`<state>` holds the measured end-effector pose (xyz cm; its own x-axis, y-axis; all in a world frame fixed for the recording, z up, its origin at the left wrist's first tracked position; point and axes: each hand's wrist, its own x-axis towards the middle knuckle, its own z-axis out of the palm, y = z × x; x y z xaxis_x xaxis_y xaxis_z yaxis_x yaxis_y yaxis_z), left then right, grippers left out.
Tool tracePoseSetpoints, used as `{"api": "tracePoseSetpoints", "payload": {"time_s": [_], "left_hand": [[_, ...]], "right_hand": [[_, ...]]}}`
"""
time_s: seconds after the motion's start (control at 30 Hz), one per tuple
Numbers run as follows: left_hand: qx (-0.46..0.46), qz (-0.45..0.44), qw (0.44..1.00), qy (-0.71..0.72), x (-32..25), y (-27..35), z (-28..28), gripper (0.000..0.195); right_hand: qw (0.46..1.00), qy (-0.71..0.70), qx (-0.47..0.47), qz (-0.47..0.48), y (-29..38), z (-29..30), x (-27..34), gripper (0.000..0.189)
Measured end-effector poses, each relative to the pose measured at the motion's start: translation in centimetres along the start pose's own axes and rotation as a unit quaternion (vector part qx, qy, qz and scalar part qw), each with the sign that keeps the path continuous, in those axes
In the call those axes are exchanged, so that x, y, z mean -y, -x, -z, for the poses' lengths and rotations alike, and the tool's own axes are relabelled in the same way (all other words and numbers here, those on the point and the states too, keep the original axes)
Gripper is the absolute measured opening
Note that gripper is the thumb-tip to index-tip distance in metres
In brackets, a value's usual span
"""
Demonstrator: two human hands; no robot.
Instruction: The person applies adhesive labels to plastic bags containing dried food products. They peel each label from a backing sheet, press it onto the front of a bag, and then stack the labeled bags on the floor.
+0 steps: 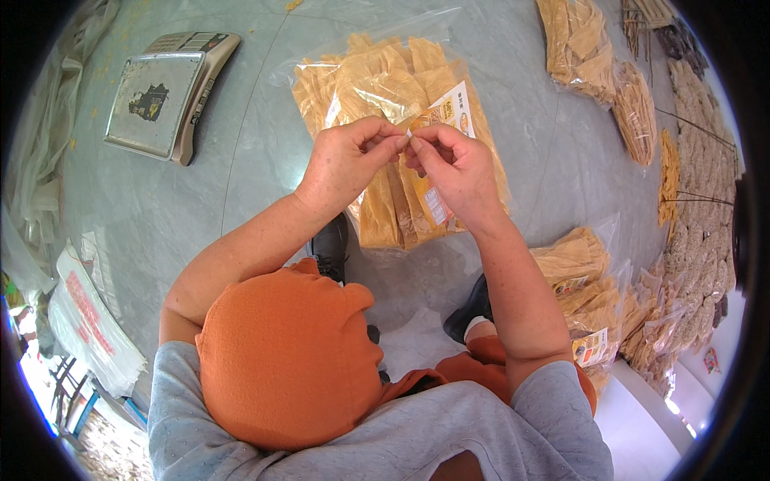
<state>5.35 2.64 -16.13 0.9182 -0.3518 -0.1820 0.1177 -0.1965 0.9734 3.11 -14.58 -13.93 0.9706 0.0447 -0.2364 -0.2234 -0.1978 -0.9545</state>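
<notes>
A large clear plastic bag of dried yellow sheets, perhaps tofu skin (379, 84), lies on the floor before me. A printed label card (460, 102) is on the bag's right part, partly hidden by my hands. Above the bag's middle, my left hand (355, 159) and my right hand (454, 168) meet at the fingertips. Thumbs and forefingers pinch a tiny white piece (409, 133) between them; what it is, I cannot tell. The other fingers of both hands are curled.
A digital weighing scale (159, 102) stands at the upper left. More filled bags (580, 51) lie at the upper right, and others (592, 300) by my right leg. At the lower left is a white plastic sack (90, 324) with red writing. My black shoes (329, 246) flank the bag's near edge.
</notes>
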Motion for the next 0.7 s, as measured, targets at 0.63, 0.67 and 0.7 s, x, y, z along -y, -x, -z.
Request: {"api": "tracePoseSetpoints", "payload": {"time_s": [0.63,0.67,0.7], "left_hand": [[0.015,0.048,0.992,0.114,0.28,0.12,-0.58,0.019],[0.016,0.054,0.991,0.122,0.30,0.10,-0.54,0.020],[0.017,0.059,0.990,0.130,0.30,0.07,-0.54,0.020]], "right_hand": [[0.999,-0.040,0.013,-0.031,-0.05,0.29,-0.27,0.009],[0.997,-0.067,0.017,-0.039,0.00,0.28,-0.13,0.009],[0.997,-0.064,0.026,-0.034,0.00,0.38,-0.14,0.009]]}}
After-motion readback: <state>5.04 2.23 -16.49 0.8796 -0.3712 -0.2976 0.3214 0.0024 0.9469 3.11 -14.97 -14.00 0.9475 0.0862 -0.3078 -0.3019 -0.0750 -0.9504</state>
